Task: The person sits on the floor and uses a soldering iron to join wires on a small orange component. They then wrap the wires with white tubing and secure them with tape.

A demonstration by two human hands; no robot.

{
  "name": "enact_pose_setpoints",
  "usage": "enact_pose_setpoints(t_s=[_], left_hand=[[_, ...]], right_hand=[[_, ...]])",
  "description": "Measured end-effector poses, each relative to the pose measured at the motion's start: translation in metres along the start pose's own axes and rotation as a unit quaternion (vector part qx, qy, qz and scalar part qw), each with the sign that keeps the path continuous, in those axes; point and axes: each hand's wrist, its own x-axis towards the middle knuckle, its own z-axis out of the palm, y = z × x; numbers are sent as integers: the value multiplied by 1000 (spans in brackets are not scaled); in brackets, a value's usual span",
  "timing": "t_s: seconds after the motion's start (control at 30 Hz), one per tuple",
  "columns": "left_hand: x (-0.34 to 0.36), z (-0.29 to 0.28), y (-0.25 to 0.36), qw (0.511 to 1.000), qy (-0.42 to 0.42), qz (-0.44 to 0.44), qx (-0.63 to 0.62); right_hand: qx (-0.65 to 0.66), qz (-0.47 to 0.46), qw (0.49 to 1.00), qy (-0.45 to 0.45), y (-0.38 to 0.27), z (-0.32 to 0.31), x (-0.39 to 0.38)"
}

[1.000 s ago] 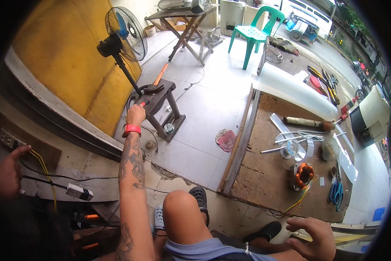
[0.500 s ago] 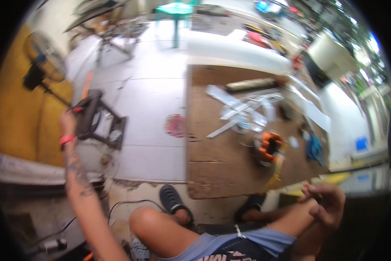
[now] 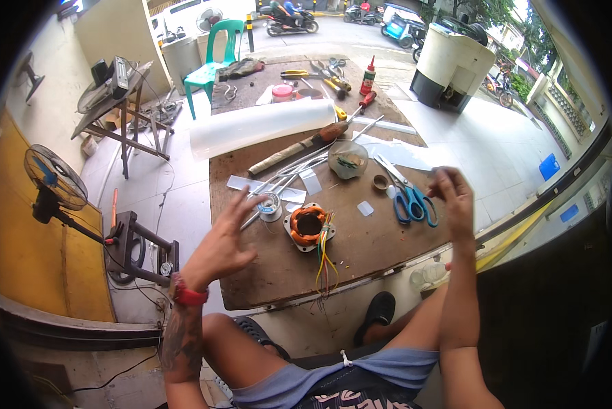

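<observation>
— While both arms are hovering over the board, what is my left hand (image 3: 219, 247) doing?
— Spreading its fingers, empty, just beside the motor stator (image 3: 309, 225). My right hand (image 3: 451, 195) is pinching above the blue scissors (image 3: 409, 200).

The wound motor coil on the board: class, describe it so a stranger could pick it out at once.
Start at the low brown wooden board in front of the seated person. Near its front edge, between the left hand and the blue-handled scissors, lies the motor coil. It alone is a ring of orange-copper winding, with coloured wires trailing toward the edge.
</observation>
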Motion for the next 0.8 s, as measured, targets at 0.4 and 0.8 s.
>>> enact_pose_setpoints(t_s=[0.4, 0.8], left_hand=[[111, -17, 14, 997, -10, -41, -60], [117, -3, -18, 924, -100, -153, -336]], right_hand=[[21, 0, 992, -123, 60, -5, -34], [-127, -36, 978, -163, 45, -2, -34]])
